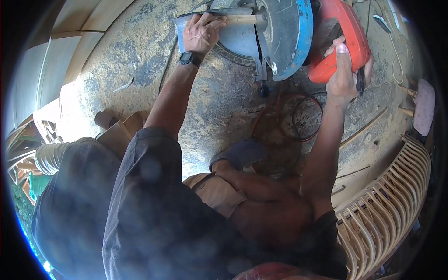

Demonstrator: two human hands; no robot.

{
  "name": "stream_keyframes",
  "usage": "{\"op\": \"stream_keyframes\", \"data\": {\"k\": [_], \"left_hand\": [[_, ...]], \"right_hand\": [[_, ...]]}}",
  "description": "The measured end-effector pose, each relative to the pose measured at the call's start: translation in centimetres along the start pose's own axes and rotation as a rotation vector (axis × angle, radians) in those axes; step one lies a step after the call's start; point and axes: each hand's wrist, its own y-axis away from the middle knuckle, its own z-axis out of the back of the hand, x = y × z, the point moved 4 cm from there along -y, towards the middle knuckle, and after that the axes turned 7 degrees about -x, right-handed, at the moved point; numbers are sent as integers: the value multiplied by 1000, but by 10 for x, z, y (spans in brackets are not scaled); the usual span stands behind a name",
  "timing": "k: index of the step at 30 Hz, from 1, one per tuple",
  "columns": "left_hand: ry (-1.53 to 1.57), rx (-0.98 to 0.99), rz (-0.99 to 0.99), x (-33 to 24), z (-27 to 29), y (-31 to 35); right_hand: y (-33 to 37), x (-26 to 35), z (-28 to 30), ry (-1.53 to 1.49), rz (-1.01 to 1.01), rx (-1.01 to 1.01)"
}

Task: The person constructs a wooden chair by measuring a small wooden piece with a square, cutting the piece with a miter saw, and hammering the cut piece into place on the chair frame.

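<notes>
A miter saw with a grey and blue blade guard (290, 39) stands at the top of the view. My left hand (201, 35), with a watch on the wrist, presses a thin wooden strip (240, 19) against the saw's fence. Its fingers are closed over the strip, whose right end reaches to the blade guard. Below the strip lies the grey metal saw table (239, 41). On the right, my right hand (344, 79) is wrapped round the red saw handle (357, 39). A slim black pen-like thing (360, 81) sticks out of the same hand. The blade itself is mostly hidden.
Curved wooden slats (385, 212) stand in a row at the lower right. A coiled hose or cable (284, 135) lies on the stained concrete floor (135, 51). Pale panels (51, 60) lean at the upper left. Another person's dark-clothed body (79, 186) is possibly at the left.
</notes>
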Motion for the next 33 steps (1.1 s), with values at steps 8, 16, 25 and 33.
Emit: {"op": "stream_keyframes", "data": {"k": [8, 16, 25, 33], "left_hand": [[1, -17, -8, -1, 3, -2], [-2, -4, -14, -1, 2, -2], [-23, 44, 15, 4, 9, 1], [12, 66, -24, -8, 19, -12]], "right_hand": [[9, -2, 2, 70, 46, 12], [15, 0, 1, 70, 66, 1], [-36, 10, -13, 210, 66, 163], [-175, 10, -56, 162, -365, 88]]}}
